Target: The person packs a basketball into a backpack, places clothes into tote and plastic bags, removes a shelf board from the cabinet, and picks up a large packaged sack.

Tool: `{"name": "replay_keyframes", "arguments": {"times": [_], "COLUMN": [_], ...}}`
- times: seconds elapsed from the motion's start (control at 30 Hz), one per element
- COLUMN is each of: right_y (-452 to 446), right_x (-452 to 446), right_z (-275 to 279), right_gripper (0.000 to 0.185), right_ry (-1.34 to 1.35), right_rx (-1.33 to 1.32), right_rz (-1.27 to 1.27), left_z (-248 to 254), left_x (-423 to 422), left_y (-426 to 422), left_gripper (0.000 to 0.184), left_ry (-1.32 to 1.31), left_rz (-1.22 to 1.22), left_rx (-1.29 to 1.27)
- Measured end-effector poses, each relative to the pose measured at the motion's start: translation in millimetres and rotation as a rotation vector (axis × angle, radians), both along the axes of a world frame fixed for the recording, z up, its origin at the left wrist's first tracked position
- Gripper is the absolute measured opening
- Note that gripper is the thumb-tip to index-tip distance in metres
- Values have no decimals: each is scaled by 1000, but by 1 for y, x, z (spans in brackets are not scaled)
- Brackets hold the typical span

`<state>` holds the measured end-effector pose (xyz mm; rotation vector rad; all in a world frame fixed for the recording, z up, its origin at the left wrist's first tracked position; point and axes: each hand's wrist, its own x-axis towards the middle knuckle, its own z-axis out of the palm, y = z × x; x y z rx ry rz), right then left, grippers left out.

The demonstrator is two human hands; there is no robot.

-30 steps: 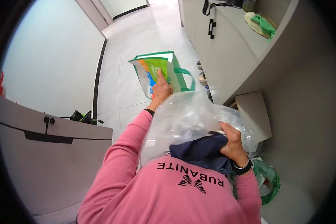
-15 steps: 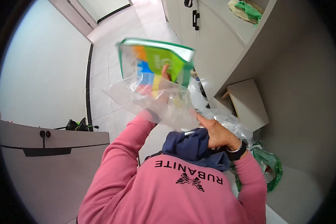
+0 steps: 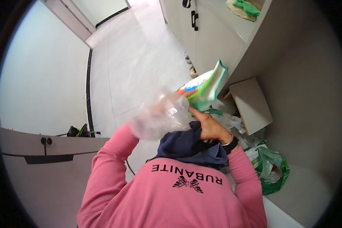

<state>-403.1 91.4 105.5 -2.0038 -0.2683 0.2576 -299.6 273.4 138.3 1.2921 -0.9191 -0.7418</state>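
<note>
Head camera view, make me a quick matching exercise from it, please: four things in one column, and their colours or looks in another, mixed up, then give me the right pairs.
Things
1. Sweatshirt
2. Cloth
3. Printed bag
4. Thin plastic

Colours or looks
A. White, green and blue
B. See-through
C. Pink with black lettering
D. Dark blue

Right pairs: 1-C, 2-D, 3-A, 4-B
</note>
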Motion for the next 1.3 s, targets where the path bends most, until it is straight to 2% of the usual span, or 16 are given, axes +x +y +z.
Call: {"name": "replay_keyframes", "arguments": {"times": [0.03, 0.07, 0.13, 0.17, 0.23, 0.3, 0.37, 0.43, 0.5, 0.6, 0.73, 0.8, 0.9, 1.07, 1.17, 1.3], "right_y": [-11, -18, -17, -10, 0, 0, -5, -6, -8, -12, -14, -9, -7, -34, -46, -60], "right_x": [5, 2, -5, -8, -6, -1, 0, -8, -20, -23, -12, -8, -7, -10, -22, -17], "right_z": [5, -30, -43, -12, -17, -22, -36, -3, -15, -22, -20, -28, -24, -36, -34, -37], "right_gripper": [97, 103, 106, 93, 94, 98, 102, 101, 85, 78, 67, 53, 44, 24, 17, 20], "right_ry": [228, -48, -34, 71, -307, 23, -67, -60, -381, -321, -280, -513, -395, -182, -220, -118], "right_rx": [48, -76, -21, -154, -263, -417, -300, -505, -440, -499, -575, -633, -701, -938, -863, -764], "right_rz": [-72, -103, -63, -53, 19, 118, 67, -43, -162, -175, -88, -151, -163, -60, -222, -488], "left_z": [-18, -28, -18, -16, -14, -18, 2, -1, 4, -25, -3, 5, 5, 14, 31, -1], "left_x": [7, 26, 48, 42, 38, 42, 36, 34, 38, 51, 44, 45, 47, 43, 64, 39], "left_y": [-1, -5, -20, -21, -21, -27, -34, -29, -25, -21, -31, -31, -29, -9, 6, -11], "left_gripper": [63, 64, 66, 68, 69, 70, 69, 68, 70, 75, 74, 69, 62, 44, 18, 22], "left_ry": [-22, -211, -457, -446, -444, -450, -141, -570, -573, -776, -786, -724, -606, -991, -1198, -933], "left_rz": [-10, -76, -113, -160, -203, -341, -290, -303, -326, -263, -402, -393, -384, 23, 474, 680], "left_rx": [-18, 111, 198, 321, 437, 588, 622, 737, 724, 258, 620, 566, 457, 742, 662, 232]}}
